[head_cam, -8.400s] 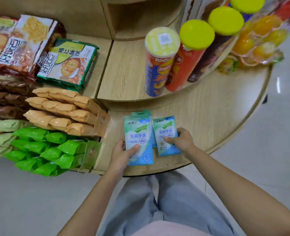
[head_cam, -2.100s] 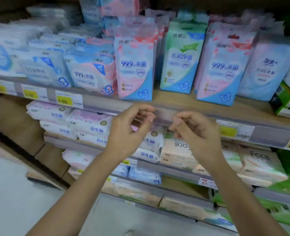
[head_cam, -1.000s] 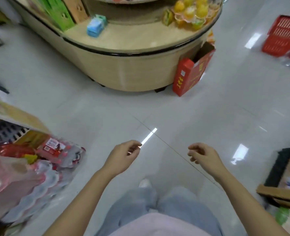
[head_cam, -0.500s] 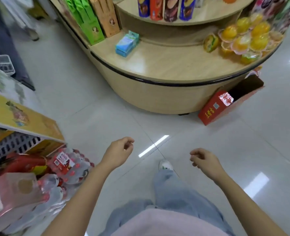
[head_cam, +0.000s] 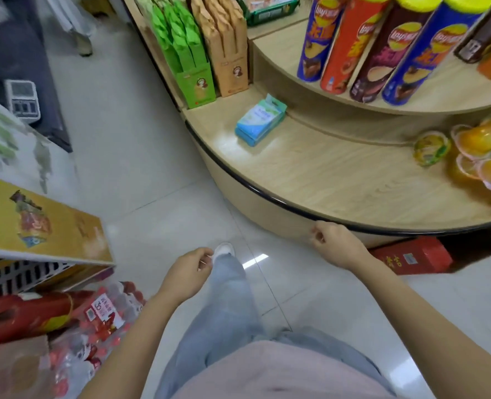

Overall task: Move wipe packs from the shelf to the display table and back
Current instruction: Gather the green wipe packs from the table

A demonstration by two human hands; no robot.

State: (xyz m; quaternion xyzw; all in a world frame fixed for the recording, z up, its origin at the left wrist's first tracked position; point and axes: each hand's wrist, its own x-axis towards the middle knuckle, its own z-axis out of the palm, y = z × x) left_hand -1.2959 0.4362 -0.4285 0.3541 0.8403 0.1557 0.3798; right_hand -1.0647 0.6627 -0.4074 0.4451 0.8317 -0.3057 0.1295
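Observation:
A small stack of blue-green wipe packs (head_cam: 260,120) lies on the lower tier of the round wooden display table (head_cam: 325,180), near the snack boxes. My left hand (head_cam: 186,273) hangs over the floor with loosely curled fingers and holds nothing. My right hand (head_cam: 335,244) is just below the table's black rim, fingers loosely curled, also without anything in it. Both hands are well short of the packs.
Green and tan snack boxes (head_cam: 204,50) stand left of the packs. Crisp tubes (head_cam: 382,47) fill the upper tier, and fruit jelly cups (head_cam: 474,156) sit at right. A red box (head_cam: 411,259) leans under the table. Bottled water packs (head_cam: 94,321) and a yellow carton (head_cam: 37,220) crowd the left.
The view has closed in on the display table, so the wipe packs look larger and nearer. My right hand has come up to the table's rim. Both hands stay without a load.

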